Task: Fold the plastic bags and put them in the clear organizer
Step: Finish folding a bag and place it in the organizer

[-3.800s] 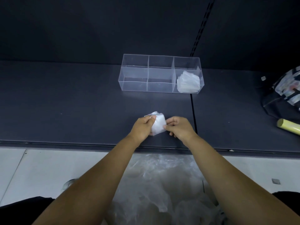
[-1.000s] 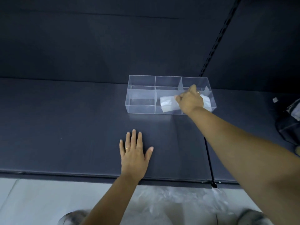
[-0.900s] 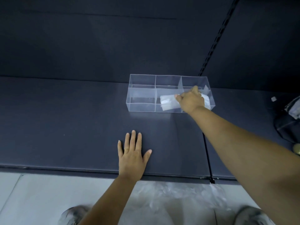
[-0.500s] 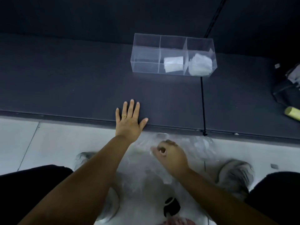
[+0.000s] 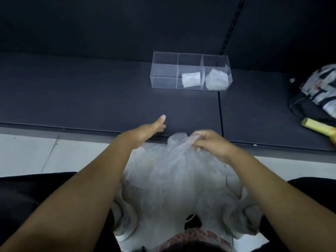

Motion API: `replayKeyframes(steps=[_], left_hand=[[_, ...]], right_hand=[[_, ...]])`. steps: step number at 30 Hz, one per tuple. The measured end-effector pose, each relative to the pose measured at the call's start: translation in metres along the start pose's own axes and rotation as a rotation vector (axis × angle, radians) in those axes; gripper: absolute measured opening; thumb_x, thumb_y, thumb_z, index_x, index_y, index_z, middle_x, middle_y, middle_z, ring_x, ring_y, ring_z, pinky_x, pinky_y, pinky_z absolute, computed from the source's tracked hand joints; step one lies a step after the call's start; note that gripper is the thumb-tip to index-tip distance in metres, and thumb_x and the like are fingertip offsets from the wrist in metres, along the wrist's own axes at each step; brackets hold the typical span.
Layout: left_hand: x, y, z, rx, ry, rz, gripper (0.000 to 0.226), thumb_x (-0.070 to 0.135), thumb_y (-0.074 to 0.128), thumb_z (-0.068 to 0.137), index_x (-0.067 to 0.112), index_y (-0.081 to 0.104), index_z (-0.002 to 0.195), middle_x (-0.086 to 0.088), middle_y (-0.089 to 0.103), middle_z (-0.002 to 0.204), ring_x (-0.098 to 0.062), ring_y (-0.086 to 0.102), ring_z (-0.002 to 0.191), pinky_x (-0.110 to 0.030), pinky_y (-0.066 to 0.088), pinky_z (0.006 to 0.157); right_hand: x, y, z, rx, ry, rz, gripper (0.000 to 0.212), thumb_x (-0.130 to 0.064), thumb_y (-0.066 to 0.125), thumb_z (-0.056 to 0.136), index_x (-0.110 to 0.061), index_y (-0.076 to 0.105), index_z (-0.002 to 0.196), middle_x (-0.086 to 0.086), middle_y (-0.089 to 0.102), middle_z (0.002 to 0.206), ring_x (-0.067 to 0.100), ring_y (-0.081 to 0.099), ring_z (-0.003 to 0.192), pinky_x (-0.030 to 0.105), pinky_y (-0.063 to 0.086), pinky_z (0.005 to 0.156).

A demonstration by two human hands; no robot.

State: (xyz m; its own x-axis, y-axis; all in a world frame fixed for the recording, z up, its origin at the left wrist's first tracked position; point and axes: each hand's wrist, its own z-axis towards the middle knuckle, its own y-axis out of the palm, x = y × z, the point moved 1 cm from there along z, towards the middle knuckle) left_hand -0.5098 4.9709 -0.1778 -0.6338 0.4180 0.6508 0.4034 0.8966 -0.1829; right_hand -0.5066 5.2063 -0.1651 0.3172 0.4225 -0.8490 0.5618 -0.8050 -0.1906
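Note:
A clear organizer with three compartments stands on the dark shelf. One folded white bag lies in its middle compartment and another folded bag in the right one; the left compartment holds nothing. My right hand pinches the top of a loose clear plastic bag and holds it up at the shelf's front edge. My left hand hovers over that edge beside the bag, thumb raised, holding nothing.
A pile of loose plastic bags lies on the pale floor between my knees. At the right of the shelf sit a black-and-white bag and a yellow roll. A seam splits the shelf.
My right hand left the folded bag in the middle compartment, dropped to the floor pile and lifted a loose bag. My left hand came off the shelf surface.

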Motion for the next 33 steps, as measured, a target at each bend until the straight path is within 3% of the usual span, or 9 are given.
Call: replayKeyframes(steps=[5, 8, 11, 13, 17, 21, 23, 27, 33], left_hand=[[0.024, 0.027, -0.034, -0.262, 0.159, -0.220, 0.066, 0.088, 0.040, 0.071, 0.048, 0.061, 0.120, 0.012, 0.062, 0.127, -0.010, 0.059, 0.116, -0.038, 0.043, 0.104], [0.024, 0.043, -0.043, -0.411, 0.175, -0.552, 0.060, 0.070, 0.045, 0.084, 0.028, 0.065, 0.123, 0.000, 0.067, 0.119, -0.018, 0.063, 0.109, -0.036, 0.050, 0.093], [0.032, 0.054, -0.052, -0.176, 0.218, -0.710, 0.019, 0.027, 0.060, 0.093, 0.015, 0.070, 0.103, 0.000, 0.075, 0.086, -0.013, 0.071, 0.076, -0.025, 0.056, 0.065], [0.040, 0.056, -0.054, 0.081, 0.273, -0.631, 0.022, 0.020, 0.072, 0.084, 0.017, 0.069, 0.105, -0.001, 0.075, 0.094, -0.014, 0.072, 0.079, -0.025, 0.055, 0.062], [0.053, 0.060, -0.059, 0.384, 0.401, -0.450, 0.019, 0.025, 0.078, 0.079, 0.026, 0.073, 0.097, 0.004, 0.072, 0.102, -0.012, 0.069, 0.089, -0.028, 0.056, 0.076], [0.059, 0.071, -0.067, 0.417, 0.543, -0.377, 0.018, 0.019, 0.078, 0.079, 0.020, 0.072, 0.096, 0.004, 0.073, 0.094, -0.007, 0.069, 0.085, -0.015, 0.050, 0.067], [0.060, 0.076, -0.068, 0.389, 0.577, -0.378, 0.019, 0.016, 0.077, 0.079, 0.017, 0.072, 0.098, 0.002, 0.073, 0.096, -0.006, 0.068, 0.087, -0.013, 0.049, 0.068], [0.056, 0.074, -0.069, 0.378, 0.563, -0.331, 0.020, 0.018, 0.078, 0.079, 0.021, 0.072, 0.099, 0.007, 0.072, 0.101, 0.001, 0.065, 0.093, -0.011, 0.048, 0.076], [0.045, 0.058, -0.064, 0.393, 0.544, -0.201, 0.032, 0.013, 0.081, 0.075, 0.019, 0.071, 0.104, 0.001, 0.070, 0.104, -0.008, 0.066, 0.092, -0.017, 0.053, 0.077]], right_hand=[[-0.058, -0.037, -0.031, 0.067, -0.239, 0.211, 0.015, -0.004, 0.061, 0.089, -0.014, 0.067, 0.080, 0.001, 0.063, 0.071, 0.008, 0.058, 0.064, 0.016, 0.047, 0.062], [-0.062, -0.044, -0.056, 0.097, -0.282, 0.184, 0.004, -0.005, 0.063, 0.088, -0.008, 0.066, 0.088, 0.004, 0.066, 0.078, 0.011, 0.060, 0.069, 0.020, 0.047, 0.067], [-0.050, -0.051, -0.083, -0.087, -0.186, 0.003, 0.026, 0.005, 0.062, 0.086, -0.010, 0.064, 0.108, 0.001, 0.071, 0.099, 0.015, 0.065, 0.088, 0.022, 0.050, 0.076], [-0.040, -0.062, -0.097, -0.209, -0.043, -0.204, 0.048, 0.009, 0.058, 0.086, -0.020, 0.057, 0.124, -0.008, 0.064, 0.122, 0.006, 0.060, 0.112, 0.021, 0.049, 0.088], [-0.038, -0.078, -0.103, 0.202, 0.037, -0.498, 0.048, -0.004, 0.054, 0.092, -0.025, 0.047, 0.134, -0.005, 0.043, 0.142, 0.012, 0.043, 0.131, 0.027, 0.041, 0.098], [-0.051, -0.044, -0.088, 0.415, -0.220, -0.103, 0.059, -0.037, 0.071, 0.083, -0.030, 0.044, 0.135, -0.011, 0.047, 0.132, 0.004, 0.046, 0.122, 0.023, 0.036, 0.096], [-0.042, -0.022, -0.078, 0.433, -0.202, -0.104, 0.062, -0.029, 0.076, 0.080, -0.026, 0.046, 0.135, -0.009, 0.050, 0.123, 0.006, 0.050, 0.113, 0.025, 0.042, 0.093], [-0.021, -0.017, -0.067, 0.678, -0.182, -0.003, 0.010, -0.007, 0.066, 0.086, -0.016, 0.069, 0.089, -0.002, 0.067, 0.083, 0.015, 0.062, 0.078, 0.024, 0.053, 0.069], [-0.016, -0.043, -0.067, 0.691, -0.226, 0.243, 0.014, -0.013, 0.064, 0.090, -0.014, 0.067, 0.077, -0.001, 0.068, 0.078, 0.006, 0.061, 0.069, 0.010, 0.049, 0.064]])
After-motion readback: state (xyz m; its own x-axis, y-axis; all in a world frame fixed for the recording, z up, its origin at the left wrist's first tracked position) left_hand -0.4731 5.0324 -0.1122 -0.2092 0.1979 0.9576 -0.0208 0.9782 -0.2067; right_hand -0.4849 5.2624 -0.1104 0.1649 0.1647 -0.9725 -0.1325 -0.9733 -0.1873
